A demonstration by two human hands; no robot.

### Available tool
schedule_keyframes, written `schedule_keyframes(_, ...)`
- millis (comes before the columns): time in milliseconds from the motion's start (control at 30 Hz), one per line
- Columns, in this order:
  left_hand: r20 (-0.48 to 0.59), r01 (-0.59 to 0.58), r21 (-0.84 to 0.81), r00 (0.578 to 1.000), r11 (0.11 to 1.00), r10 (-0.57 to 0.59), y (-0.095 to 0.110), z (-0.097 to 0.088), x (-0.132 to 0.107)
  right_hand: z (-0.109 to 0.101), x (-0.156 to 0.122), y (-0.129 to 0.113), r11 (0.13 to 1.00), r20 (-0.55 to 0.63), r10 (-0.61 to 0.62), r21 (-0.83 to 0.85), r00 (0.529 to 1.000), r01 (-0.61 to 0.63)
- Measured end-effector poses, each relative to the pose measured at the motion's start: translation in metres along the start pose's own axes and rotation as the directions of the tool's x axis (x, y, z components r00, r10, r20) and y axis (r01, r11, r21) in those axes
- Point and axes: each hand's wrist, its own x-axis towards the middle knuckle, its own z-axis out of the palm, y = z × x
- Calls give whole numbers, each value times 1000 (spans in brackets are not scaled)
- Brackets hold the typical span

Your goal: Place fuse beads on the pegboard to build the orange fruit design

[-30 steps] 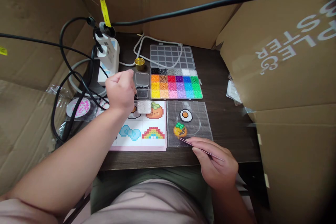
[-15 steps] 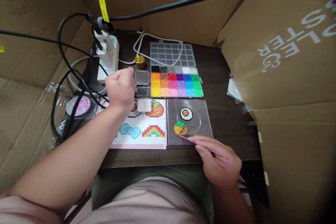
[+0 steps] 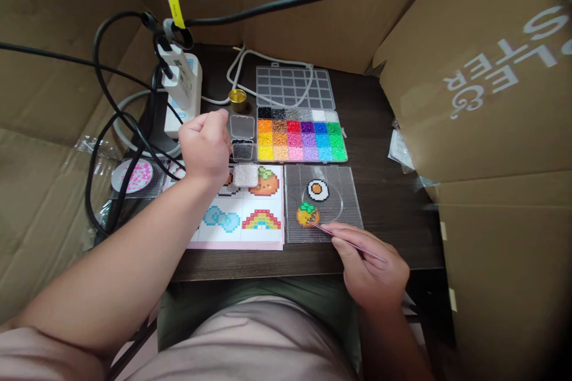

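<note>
My right hand [image 3: 373,268] pinches thin pink tweezers [image 3: 344,240], their tip at the orange bead figure [image 3: 307,215] on the clear pegboard [image 3: 348,214]. A fried-egg bead figure [image 3: 318,190] lies above it. My left hand [image 3: 205,149] is a loose fist hovering over the pattern sheet [image 3: 241,220], next to a small open box of black beads [image 3: 242,150] and a small box of white beads [image 3: 245,174]. What its fingers hold, if anything, is hidden. The tray of coloured beads [image 3: 301,137] lies open behind the pegboard.
A power strip [image 3: 181,92] with black cables [image 3: 116,131] stands at the back left. A gold cap [image 3: 237,98] sits near the tray lid [image 3: 292,86]. A round pegboard with pink beads [image 3: 132,176] lies left. Cardboard walls [image 3: 491,101] enclose the dark table [image 3: 388,202].
My right hand has shifted the tweezers' tip up to the orange bead figure. The left hand has hardly moved. The camera has tilted slightly.
</note>
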Motion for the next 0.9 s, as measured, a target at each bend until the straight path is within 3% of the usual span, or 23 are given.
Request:
schedule_keyframes(500,9,31,12,999,999,-31,-1,-1,0,0,0,1,1000,3,-13,-23,1000,13)
schedule_keyframes(900,-2,-2,-12,1000,1000,2,-1,0,0,-1,-4,1,998,-54,17,53,998,-14)
